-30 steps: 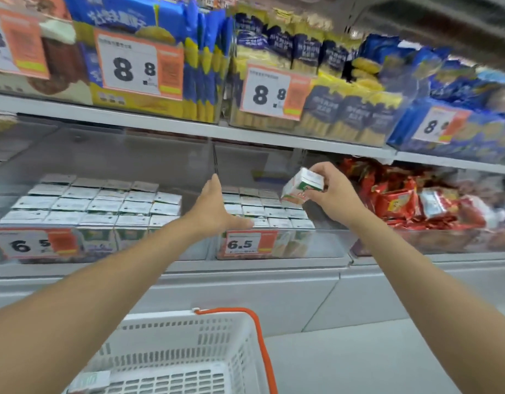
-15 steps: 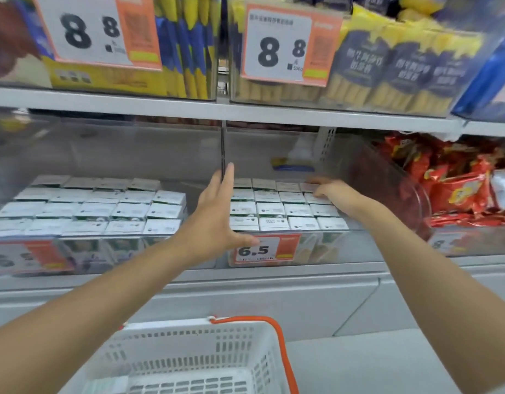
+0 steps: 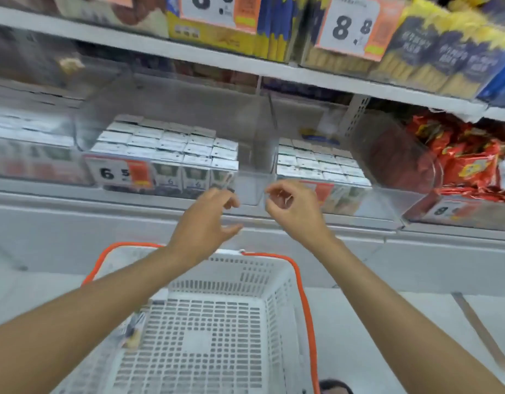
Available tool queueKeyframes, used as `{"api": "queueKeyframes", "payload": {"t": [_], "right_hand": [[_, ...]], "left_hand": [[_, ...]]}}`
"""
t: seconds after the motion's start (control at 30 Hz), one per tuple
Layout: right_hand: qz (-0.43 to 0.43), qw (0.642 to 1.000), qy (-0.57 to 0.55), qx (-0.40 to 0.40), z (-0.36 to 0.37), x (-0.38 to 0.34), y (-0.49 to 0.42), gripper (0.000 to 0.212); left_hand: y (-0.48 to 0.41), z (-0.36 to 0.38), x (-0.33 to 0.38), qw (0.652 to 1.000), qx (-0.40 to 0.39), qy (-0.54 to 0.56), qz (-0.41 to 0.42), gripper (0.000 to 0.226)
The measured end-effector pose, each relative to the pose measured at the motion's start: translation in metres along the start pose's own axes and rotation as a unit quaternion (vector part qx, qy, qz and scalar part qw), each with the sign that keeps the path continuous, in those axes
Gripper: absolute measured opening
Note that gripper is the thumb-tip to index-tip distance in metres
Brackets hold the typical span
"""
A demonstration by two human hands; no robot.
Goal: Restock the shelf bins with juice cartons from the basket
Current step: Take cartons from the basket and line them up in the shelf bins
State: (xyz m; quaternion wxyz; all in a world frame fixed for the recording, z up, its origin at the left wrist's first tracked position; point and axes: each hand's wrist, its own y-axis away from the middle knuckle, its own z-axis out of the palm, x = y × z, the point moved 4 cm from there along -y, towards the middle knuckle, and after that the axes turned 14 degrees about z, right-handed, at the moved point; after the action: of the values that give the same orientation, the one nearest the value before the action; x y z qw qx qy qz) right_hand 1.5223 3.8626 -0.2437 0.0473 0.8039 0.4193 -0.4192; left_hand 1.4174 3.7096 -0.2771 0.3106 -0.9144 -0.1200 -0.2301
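hovering over the white basket [image 3: 247, 282] w/ orange handle, just in front of the clear shelf bins. l hand [image 3: 208, 220] & r hand [image 3: 295, 213] are near each other, both holding nothing, fingers loosely curled & released. juice cartons [image 3: 166, 146] sit packed in rows in the left bin [image 3: 252, 190] & right bin [image 3: 388, 201]. sth blurry lies at basket's left side

Along the upper shelf [image 3: 188, 52], stacked yellow-and-blue packets [image 3: 444, 52] behind an orange-edged price tag [image 3: 349, 27] reading 8.8. At the right end of the lower shelf [image 3: 75, 194], heaped red snack packets [image 3: 467, 163]. Under its front edge, a pale grey base panel [image 3: 75, 237], then smooth light floor [image 3: 388, 322]. Evenly, brightly lit.
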Motion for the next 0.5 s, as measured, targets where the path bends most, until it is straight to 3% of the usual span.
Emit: {"api": "queueKeyframes", "payload": {"t": [0.13,0.3,0.4,0.5], "right_hand": [[0.082,0.984,-0.009,-0.159,0.106,-0.003,0.053,0.018],[0.130,0.902,0.084,-0.403,0.251,0.016,0.128,0.037],[0.209,0.869,0.072,-0.442,0.320,0.028,0.149,0.053],[0.363,0.832,-0.031,-0.419,0.376,0.037,0.160,0.059]], "left_hand": [[0.095,-0.035,-0.066,0.992,-0.038,0.015,-0.121,0.030],[0.205,-0.075,-0.135,0.964,-0.068,0.009,-0.258,0.031],[0.246,-0.089,-0.164,0.948,-0.058,0.011,-0.313,0.030],[0.269,-0.094,-0.184,0.935,-0.034,0.028,-0.352,0.028]]}}
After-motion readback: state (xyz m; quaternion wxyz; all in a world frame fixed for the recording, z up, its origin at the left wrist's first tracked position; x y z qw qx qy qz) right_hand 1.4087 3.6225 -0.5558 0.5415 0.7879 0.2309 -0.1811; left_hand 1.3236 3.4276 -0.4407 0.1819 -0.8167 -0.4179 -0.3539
